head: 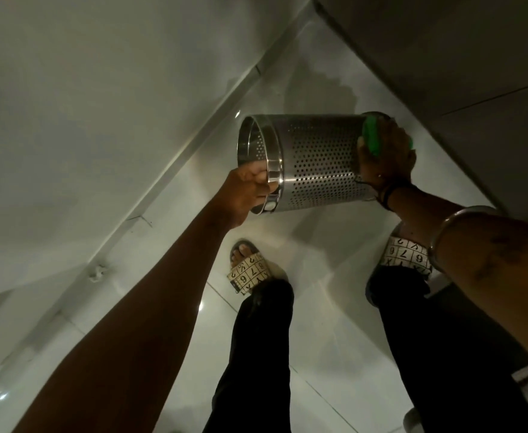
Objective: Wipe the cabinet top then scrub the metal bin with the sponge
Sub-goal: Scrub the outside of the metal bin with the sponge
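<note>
A perforated metal bin [316,160] is held on its side in the air above the floor, its open mouth facing left. My left hand [247,190] grips the bin's solid rim at the lower left. My right hand [387,157] presses a green sponge [371,137] against the bin's bottom end on the right. Most of the sponge is hidden under my fingers. The cabinet top is not in view.
A white wall [100,104] runs along the left, with a metal strip [175,170] at its foot. A grey panel [459,73] closes the right side. My feet in patterned sandals [250,271] stand on the glossy white tiled floor [319,307], which has a wet patch beyond the bin.
</note>
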